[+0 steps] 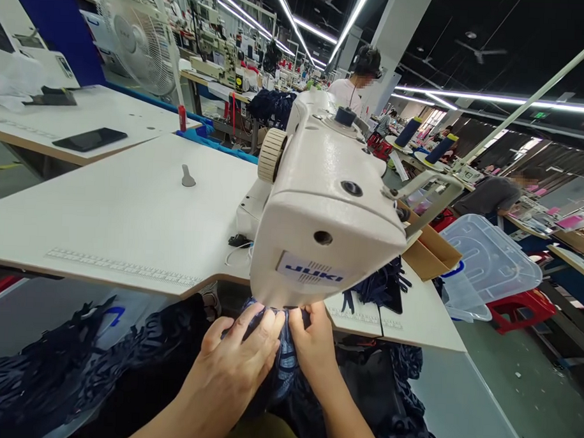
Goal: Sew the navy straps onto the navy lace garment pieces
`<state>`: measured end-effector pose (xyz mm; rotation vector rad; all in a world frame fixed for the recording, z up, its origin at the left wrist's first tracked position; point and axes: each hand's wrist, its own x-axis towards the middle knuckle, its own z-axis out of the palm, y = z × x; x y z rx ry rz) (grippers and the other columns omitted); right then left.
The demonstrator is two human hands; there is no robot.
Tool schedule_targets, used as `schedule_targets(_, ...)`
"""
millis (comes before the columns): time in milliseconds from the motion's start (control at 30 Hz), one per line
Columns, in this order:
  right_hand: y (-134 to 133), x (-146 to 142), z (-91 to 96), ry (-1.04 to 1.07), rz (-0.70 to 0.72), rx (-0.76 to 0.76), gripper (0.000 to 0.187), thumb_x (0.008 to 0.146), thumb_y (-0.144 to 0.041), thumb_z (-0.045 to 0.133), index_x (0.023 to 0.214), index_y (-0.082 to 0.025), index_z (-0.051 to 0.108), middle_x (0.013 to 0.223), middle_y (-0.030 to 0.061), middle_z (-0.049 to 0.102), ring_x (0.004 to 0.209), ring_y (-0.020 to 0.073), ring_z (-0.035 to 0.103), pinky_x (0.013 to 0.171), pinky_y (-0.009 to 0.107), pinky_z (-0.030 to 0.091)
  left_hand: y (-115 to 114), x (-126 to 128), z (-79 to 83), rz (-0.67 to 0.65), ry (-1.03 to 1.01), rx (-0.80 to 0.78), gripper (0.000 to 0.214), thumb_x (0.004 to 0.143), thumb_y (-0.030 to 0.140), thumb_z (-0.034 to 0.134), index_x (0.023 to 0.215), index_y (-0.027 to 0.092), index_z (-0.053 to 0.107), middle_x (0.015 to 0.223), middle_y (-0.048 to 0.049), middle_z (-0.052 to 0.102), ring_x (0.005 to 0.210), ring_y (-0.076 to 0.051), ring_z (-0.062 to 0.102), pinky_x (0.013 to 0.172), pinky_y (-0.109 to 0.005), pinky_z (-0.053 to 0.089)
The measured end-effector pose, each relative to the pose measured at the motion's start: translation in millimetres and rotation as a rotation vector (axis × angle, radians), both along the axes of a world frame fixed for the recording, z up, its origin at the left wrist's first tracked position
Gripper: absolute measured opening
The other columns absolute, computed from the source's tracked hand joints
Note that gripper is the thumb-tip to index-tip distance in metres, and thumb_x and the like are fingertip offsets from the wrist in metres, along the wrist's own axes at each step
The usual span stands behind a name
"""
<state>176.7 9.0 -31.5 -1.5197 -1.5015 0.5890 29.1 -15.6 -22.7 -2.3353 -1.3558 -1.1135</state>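
A white JUKI sewing machine (330, 227) fills the middle of the view. At its near end, both hands are on dark blue patterned fabric (287, 366). My left hand (242, 351) has its fingers bent and pressed onto the fabric, their tips close under the machine head. Just to its right, my right hand (314, 344) pinches the same fabric between thumb and fingers. The cloth hangs down between the hands toward my lap. The machine head hides the needle and the fabric's far edge.
A small grey metal piece (188, 176) lies on the white table (105, 206). Dark fabric strips (380, 283) and a cardboard box (432, 249) are right of the machine. Beyond stand a clear plastic bin (492, 258) and a red stool (523, 310). Another person (349, 87) is farther back.
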Motion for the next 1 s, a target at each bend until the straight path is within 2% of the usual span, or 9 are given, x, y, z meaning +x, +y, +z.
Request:
schedule_targets(133,0,1,0.4,-0.012,0.015,-0.020,0.003,0.085,-0.024,0.050,0.083,-0.022,0.051,0.076,-0.0020,0.062,0.071,0.0156,0.059,0.067,0.027,0.042,-1,1,0.3,0.006,0.017,0.005,0.027,0.095,0.025,0.046,0.117,0.026,0.061,0.110,0.0029,0.071,0.100,-0.019,0.061,0.086,-0.036,0.032)
schedule_targets(267,-2,10,2.5,-0.065,0.088,-0.019,0.009,0.089,-0.028,0.051,0.084,-0.022,0.055,0.079,-0.0006,0.063,0.075,0.0164,0.059,0.070,0.027,0.043,0,2,2.6,0.018,0.056,0.015,0.027,0.095,0.025,0.045,0.116,0.025,0.062,0.108,0.0021,0.071,0.101,-0.020,0.060,0.083,-0.036,0.033)
schedule_targets(400,-6,32,3.5,-0.145,0.162,0.011,0.013,0.091,-0.030,0.051,0.085,-0.022,0.059,0.084,0.0016,0.063,0.082,0.0176,0.059,0.076,0.028,0.042,0,2,6.5,0.050,0.072,0.019,0.027,0.095,0.024,0.043,0.112,0.020,0.064,0.104,0.0008,0.072,0.099,-0.021,0.060,0.082,-0.037,0.034)
schedule_targets(500,-9,53,1.0,-0.184,0.190,-0.027,0.014,0.092,-0.029,0.051,0.084,-0.021,0.059,0.084,0.0019,0.062,0.082,0.0178,0.058,0.076,0.028,0.042,0,0,7.4,0.022,0.112,0.028,0.028,0.096,0.023,0.041,0.110,0.017,0.065,0.105,-0.0017,0.071,0.099,-0.022,0.059,0.083,-0.037,0.035)
schedule_targets(767,-22,98,-7.6,-0.251,0.143,-0.137,0.018,0.091,-0.037,0.052,0.082,-0.021,0.054,0.083,0.0019,0.057,0.081,0.0186,0.055,0.075,0.027,0.042,0,-5,4.5,0.024,0.197,0.066,0.029,0.094,0.021,0.045,0.116,0.016,0.062,0.108,-0.0045,0.069,0.099,-0.024,0.059,0.085,-0.038,0.036)
schedule_targets(900,-29,108,-5.1,-0.259,0.118,-0.194,0.024,0.091,-0.042,0.051,0.078,-0.022,0.049,0.079,0.0001,0.054,0.075,0.0174,0.052,0.069,0.026,0.039,-2,0,8.1,0.034,0.198,0.053,0.032,0.096,0.029,0.042,0.113,0.015,0.065,0.104,-0.0040,0.071,0.097,-0.024,0.060,0.084,-0.038,0.036)
schedule_targets(1000,-34,112,-4.5,-0.244,0.099,-0.265,0.030,0.090,-0.047,0.050,0.076,-0.022,0.048,0.073,-0.0021,0.050,0.069,0.0156,0.048,0.064,0.025,0.036,-5,1,8.7,0.018,0.189,0.013,0.045,0.096,0.044,0.037,0.113,0.013,0.065,0.105,-0.0046,0.071,0.100,-0.026,0.059,0.085,-0.039,0.036)
